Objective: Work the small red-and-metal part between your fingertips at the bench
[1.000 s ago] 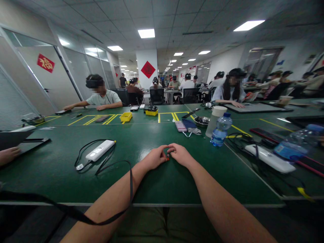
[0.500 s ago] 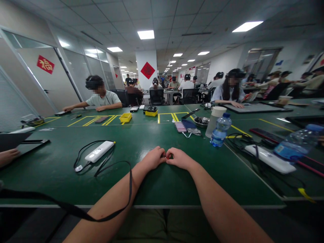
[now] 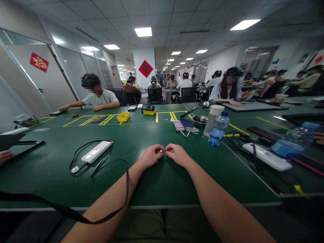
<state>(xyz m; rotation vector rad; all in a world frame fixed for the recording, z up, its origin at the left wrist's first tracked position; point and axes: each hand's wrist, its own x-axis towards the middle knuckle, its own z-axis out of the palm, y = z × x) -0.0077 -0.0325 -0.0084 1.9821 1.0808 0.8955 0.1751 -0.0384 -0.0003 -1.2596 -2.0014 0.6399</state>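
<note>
Over the green table point(image 3: 162, 189) my two hands meet, fingertips almost touching. My left hand point(image 3: 152, 155) is closed in a pinch on a small silvery piece point(image 3: 161, 151), too tiny for me to tell its kind. Facing it, my right hand point(image 3: 177, 154) has thumb and fingers curled together, tips right beside the piece. Whether anything is between those right fingers I cannot make out. A black strap point(image 3: 101, 221) runs across my left forearm.
Left of my hands lies a white power bank point(image 3: 97, 152) with a black cable. To the right stand a water bottle point(image 3: 219, 130) and a pale tumbler point(image 3: 213, 118). Further off are a yellow tray point(image 3: 123, 117) and a metal bowl point(image 3: 199, 120). Several people sit around.
My fingertips have drawn slightly apart, and the silvery piece now shows in my left fingers. The whole view has shifted a little.
</note>
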